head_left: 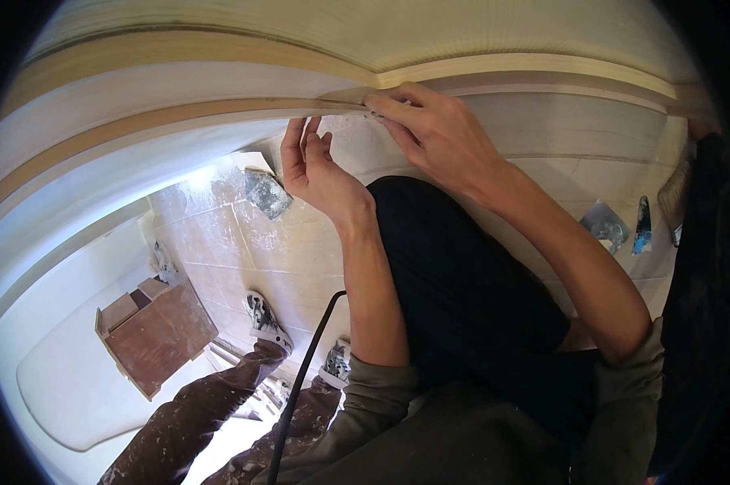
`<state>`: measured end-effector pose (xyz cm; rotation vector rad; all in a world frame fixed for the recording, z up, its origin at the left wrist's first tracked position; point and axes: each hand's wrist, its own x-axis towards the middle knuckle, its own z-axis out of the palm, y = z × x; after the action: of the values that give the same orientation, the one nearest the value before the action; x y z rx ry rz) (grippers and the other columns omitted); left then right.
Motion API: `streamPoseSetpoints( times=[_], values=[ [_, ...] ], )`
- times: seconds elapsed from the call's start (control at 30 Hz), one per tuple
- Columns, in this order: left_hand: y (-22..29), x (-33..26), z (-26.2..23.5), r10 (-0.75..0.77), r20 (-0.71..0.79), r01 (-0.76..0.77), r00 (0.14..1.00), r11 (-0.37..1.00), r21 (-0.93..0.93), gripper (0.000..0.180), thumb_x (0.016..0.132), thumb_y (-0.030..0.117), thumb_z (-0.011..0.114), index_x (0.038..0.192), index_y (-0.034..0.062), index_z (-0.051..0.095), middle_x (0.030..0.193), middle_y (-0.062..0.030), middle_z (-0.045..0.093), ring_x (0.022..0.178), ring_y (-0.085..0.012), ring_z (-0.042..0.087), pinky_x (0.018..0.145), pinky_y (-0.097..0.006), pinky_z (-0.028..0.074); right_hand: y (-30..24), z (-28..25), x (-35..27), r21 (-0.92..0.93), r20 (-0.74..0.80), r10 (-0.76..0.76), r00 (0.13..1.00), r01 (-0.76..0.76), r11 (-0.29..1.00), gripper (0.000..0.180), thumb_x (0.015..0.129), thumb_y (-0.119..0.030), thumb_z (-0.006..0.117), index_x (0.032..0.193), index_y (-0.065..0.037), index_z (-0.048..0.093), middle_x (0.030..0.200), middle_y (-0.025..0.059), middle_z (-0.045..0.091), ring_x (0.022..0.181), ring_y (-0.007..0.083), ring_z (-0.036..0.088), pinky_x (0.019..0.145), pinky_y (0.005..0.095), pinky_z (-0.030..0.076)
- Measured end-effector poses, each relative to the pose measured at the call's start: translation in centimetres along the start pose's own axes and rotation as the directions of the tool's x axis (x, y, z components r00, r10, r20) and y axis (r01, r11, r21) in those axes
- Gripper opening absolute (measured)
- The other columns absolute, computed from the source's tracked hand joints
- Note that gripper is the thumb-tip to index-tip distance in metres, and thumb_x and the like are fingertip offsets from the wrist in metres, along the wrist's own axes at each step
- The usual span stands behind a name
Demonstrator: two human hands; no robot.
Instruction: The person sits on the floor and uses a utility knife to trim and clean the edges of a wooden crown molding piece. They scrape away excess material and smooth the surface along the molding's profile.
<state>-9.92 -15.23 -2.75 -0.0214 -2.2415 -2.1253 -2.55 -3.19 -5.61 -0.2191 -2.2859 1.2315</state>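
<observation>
Pale wooden trim (179, 113) curves across the top of the view and meets another wooden strip (534, 63) at a corner. My right hand (445, 133) is at the trim's end near that corner, thumb and fingertips pinched together. A small thing seems to stick out at those fingertips, too small to make out. Just below the trim, my left hand (324, 174) points upward with its fingers partly bent and apart. Its fingertips come up to the trim's lower edge; whether they touch it I cannot tell. Nothing shows in that palm.
A plaster-smeared grey sheet (268, 194) lies on the tiled floor (219, 242). Right of my knee are a grey plate (605, 226) and a blue-marked scraper (642, 230). At left are a brown wooden box (159, 335) and another person's spattered trouser leg (195, 412). A black cable (308, 372) runs beside my left arm.
</observation>
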Motion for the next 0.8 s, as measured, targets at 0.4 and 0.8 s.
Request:
streamPoseSetpoints(
  times=[0.4, 0.8],
  values=[
    [0.1, 0.0, 0.3, 0.012, -0.01, -0.011, 1.0, 1.0, 0.018, 0.033, 0.095, -0.001, 0.046, 0.124, -0.0023, 0.062, 0.123, -0.0128, 0.066, 0.116, -0.0222, 0.062, 0.093, -0.035, 0.045, 0.5, 0.9, -1.1, -0.055, 0.078, 0.077, 0.994, -0.073, 0.996, 0.038, 0.084, -0.002, 0.064, 0.121, -0.004, 0.066, 0.094, 0.0192, 0.067, 0.08, 0.0371, 0.069, 0.071, 0.0446, 0.057],
    [0.0, 0.0, 0.1, 0.02, 0.028, -0.022, 0.999, 0.998, 0.057, 0.033, 0.096, 0.002, 0.049, 0.127, -0.0009, 0.06, 0.129, -0.0145, 0.063, 0.12, -0.0254, 0.06, 0.099, -0.04, 0.043, 0.4, 1.4, -0.4, 0.047, -0.034, 0.006, 0.999, -0.004, 0.999, 0.037, 0.083, -0.003, 0.065, 0.119, -0.006, 0.068, 0.095, 0.0193, 0.067, 0.081, 0.0377, 0.068, 0.073, 0.045, 0.056]
  ],
)
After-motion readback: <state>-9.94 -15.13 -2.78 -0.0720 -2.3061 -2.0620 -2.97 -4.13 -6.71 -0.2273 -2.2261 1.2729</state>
